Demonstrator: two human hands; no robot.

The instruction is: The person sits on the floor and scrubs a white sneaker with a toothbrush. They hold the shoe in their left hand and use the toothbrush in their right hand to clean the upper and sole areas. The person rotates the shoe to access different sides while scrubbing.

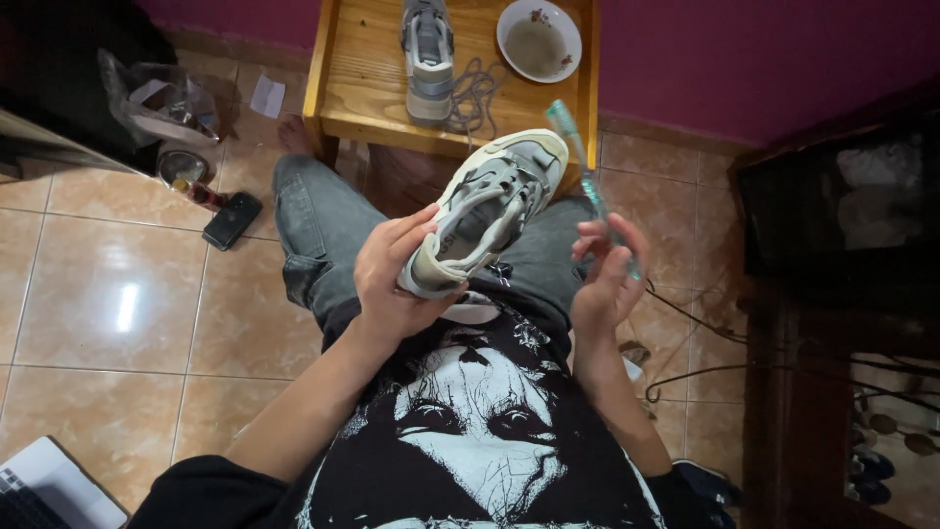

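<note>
We're gripping the sneaker [490, 211] in our left hand [392, 274], right hand [605, 279] fingers closed on the toothbrush [587, 176]; the far sneaker [428, 59] is waiting on the table [362, 88].

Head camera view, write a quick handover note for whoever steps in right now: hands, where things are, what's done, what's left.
Left hand grips the heel of a grey and white sneaker, unlaced, held over the lap.
Right hand holds a teal toothbrush, bristles up, beside the shoe, not touching it.
Second sneaker, loose laces and a bowl of murky liquid sit on the wooden stool ahead.
Done: laces out. Left: cannot tell how much scrubbing remains.
</note>
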